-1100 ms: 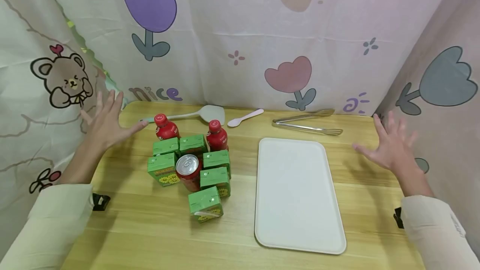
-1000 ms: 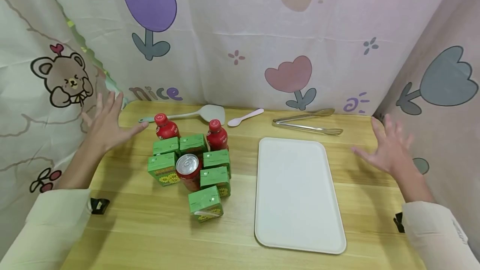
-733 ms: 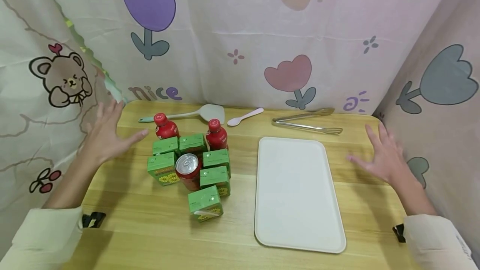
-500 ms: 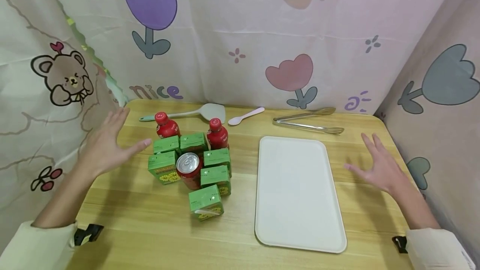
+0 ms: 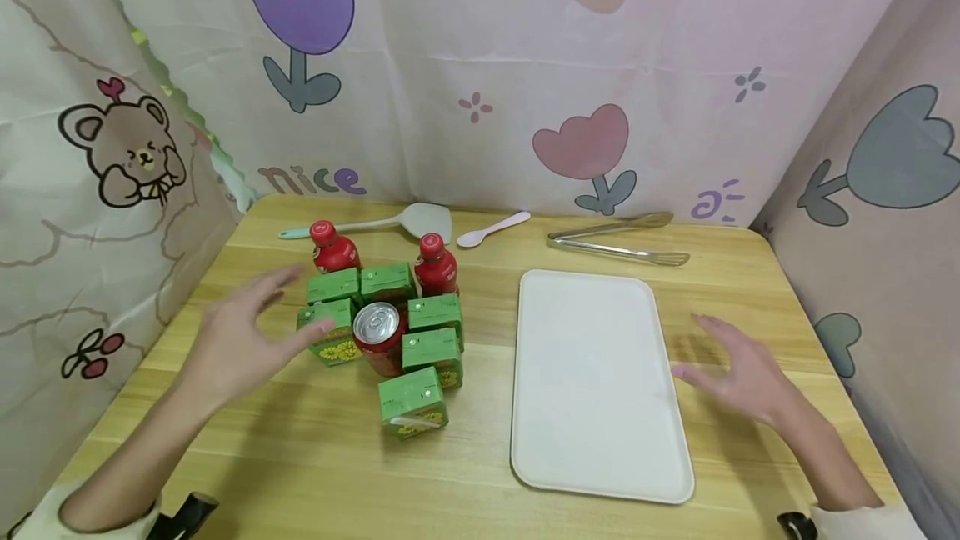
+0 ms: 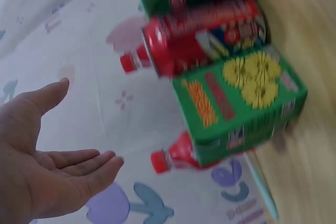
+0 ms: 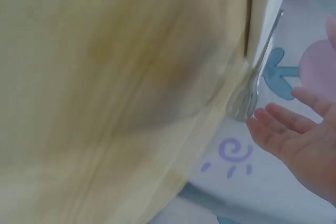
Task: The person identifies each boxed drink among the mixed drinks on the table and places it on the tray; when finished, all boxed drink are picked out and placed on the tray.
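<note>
Hovering over the desk (image 5: 337,486), the left hand (image 5: 236,348) was beside the left-front green carton (image 5: 337,350); its grip was wide, thumb apart from extended fingers, with hold of nothing. Left wrist view showed a gap between fingers and carton. The right hand (image 5: 742,377) was raised just right of the white tray (image 5: 600,390), its grip likewise spread and unloaded, thumb toward the tray's right edge.

Carton position: left side of the desk, upright, yellow flowers printed on its face. Five other green cartons (image 5: 432,344) stood around it and around a red can (image 5: 378,336), silver lid up. Contact among these could not be settled from the views. The frontmost carton bore a pale straw across its face.

Two red bottles (image 5: 437,269), red-capped, stood upright behind the cartons. Along the back edge, left to right, lay a spatula (image 5: 426,222) with a mint handle end, a pale pink spoon (image 5: 495,229) and metal tongs (image 5: 618,253), arms apart, behind the tray. Right wrist view: desk surface blurred. Behind the desk hung a printed curtain (image 5: 450,40).
</note>
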A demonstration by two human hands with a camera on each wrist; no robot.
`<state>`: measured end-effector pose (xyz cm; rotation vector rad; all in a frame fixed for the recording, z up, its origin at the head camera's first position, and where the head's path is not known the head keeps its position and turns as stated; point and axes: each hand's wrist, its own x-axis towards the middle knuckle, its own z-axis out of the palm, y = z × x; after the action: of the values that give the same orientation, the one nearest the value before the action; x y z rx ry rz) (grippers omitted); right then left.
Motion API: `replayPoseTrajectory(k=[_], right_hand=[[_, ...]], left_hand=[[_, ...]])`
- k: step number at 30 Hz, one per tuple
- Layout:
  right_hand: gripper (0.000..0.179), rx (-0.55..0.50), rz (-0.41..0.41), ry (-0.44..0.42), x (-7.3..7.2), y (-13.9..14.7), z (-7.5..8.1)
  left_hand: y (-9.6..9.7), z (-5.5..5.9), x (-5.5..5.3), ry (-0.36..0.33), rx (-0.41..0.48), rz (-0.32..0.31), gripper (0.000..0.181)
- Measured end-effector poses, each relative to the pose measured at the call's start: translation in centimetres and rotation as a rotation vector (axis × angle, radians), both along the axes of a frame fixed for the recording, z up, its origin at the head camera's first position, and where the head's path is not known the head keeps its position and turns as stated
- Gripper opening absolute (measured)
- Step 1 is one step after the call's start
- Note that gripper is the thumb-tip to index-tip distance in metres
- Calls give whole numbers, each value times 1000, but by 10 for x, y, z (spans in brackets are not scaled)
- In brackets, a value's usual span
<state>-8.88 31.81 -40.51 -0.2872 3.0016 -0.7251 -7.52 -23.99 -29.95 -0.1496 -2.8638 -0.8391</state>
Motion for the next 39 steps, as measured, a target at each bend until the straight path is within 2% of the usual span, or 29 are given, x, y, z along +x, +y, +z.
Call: replayPoseTrajectory(k=[3,6,12,15,19,23,27,31,39], right_hand=[[77,-6,37,26,6,-5,-3],[67,-33,66,13,13,-9,-6],[53,-143,71,-103,24,-15,-12],[47,-202,86,-161,28,-17,-14],[41,-251,123,-225,32,-18,-16],[35,-257,150,-238,36,-16,-19],[32,-266,145,-267,40,-14,-23],[30,-288,135,-324,43,-12,-27],[30,-289,135,-367,46,-14,-26]], left_hand=[[9,-8,8,-31,49,-50,72],[17,-17,16,-82,74,-107,65],[28,-32,27,-174,89,-215,61],[31,-40,29,-230,108,-244,63],[38,-50,31,-262,105,-264,63],[45,-58,33,-288,83,-259,64],[53,-66,34,-305,71,-251,69],[59,-72,34,-278,77,-233,66],[67,-79,38,-224,112,-162,57]])
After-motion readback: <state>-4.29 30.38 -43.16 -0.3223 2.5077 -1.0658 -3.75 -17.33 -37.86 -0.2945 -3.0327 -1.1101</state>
